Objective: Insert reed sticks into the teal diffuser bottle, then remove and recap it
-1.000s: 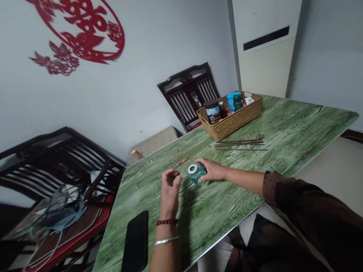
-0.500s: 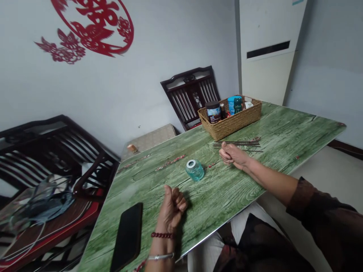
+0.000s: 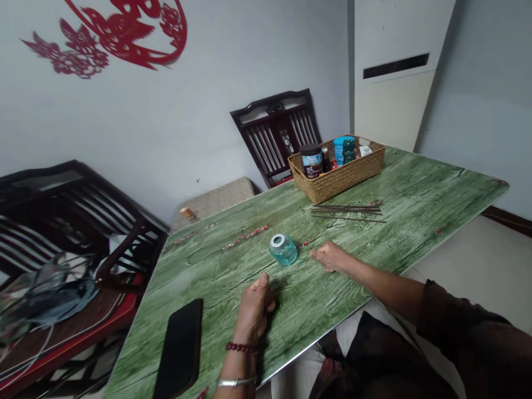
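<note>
A small teal glass bottle (image 3: 283, 249) with a silver collar stands upright on the green wood-grain table (image 3: 415, 194). My left hand (image 3: 255, 306) rests on the table just in front of the bottle, fingers curled into a loose fist, nothing visible in it. My right hand (image 3: 330, 257) lies on the table a little to the right of the bottle, fingers curled under, apart from the bottle. A bundle of thin dark sticks (image 3: 349, 211) lies farther back, beyond my right hand.
A wicker basket (image 3: 344, 174) with jars and bottles stands at the back. A black phone (image 3: 178, 350) lies near the table's front left edge. Dark wooden chairs stand at the left (image 3: 75, 221) and behind the table (image 3: 276, 133). A white cabinet unit (image 3: 394, 72) is behind.
My right hand let go of the bottle, reached back to the sticks, then came back beside the bottle. My left hand closed into a fist and lowered onto the table.
</note>
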Motion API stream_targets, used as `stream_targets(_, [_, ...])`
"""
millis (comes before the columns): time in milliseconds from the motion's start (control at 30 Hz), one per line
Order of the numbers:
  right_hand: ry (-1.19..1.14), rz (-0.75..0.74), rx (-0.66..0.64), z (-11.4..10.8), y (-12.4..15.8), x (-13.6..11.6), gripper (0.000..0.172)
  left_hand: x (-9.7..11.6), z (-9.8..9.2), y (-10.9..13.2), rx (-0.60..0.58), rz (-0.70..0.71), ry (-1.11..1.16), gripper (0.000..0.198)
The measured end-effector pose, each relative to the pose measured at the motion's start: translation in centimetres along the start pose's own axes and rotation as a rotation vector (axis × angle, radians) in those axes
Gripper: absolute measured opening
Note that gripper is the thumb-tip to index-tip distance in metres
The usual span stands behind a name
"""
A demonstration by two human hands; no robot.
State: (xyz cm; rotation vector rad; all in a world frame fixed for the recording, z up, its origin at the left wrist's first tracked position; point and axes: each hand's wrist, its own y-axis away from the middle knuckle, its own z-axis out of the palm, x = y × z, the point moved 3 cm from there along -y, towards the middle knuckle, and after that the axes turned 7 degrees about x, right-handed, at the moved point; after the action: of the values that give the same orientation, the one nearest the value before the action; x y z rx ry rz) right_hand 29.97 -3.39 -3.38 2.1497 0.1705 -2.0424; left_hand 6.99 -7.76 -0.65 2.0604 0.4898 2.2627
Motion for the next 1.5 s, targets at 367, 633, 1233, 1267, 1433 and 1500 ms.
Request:
stream_targets(367, [0.306,-0.189,0.089,0.0,-2.9,-5.2,0.054,6.2,0.2,-3.3,-0.001,0.452,0.071,0.051])
stream_targets(633, [0.330,-0.288,-0.066,4.4,-7.4,-4.2,0.099,4.9,3.4,-7.0,-0.211,0.533,0.081,0.070])
stream_targets(1233, [0.410,-0.334,-0.023,4.8,-7.5,-2.9,0.083,4.2,3.2,-7.5,-0.159,0.549,-0.077,0.068])
stream_targets(1267, [0.411,-0.335,-0.028,4.9,-7.5,-3.0,0.083,4.3,3.1,-7.4,-0.158,0.561,-0.070,0.072])
stream_targets(1433, [0.422,-0.321,-0.007,4.7,-7.6,-3.1,0.086,4.5,3.0,-6.8,-0.219,0.569,0.002,0.074])
stream_targets(1500, [0.429,-0.320,-0.007,4.7,-7.5,-3.2,0.086,4.3,2.8,-6.9,-0.230,0.505,0.009,0.075])
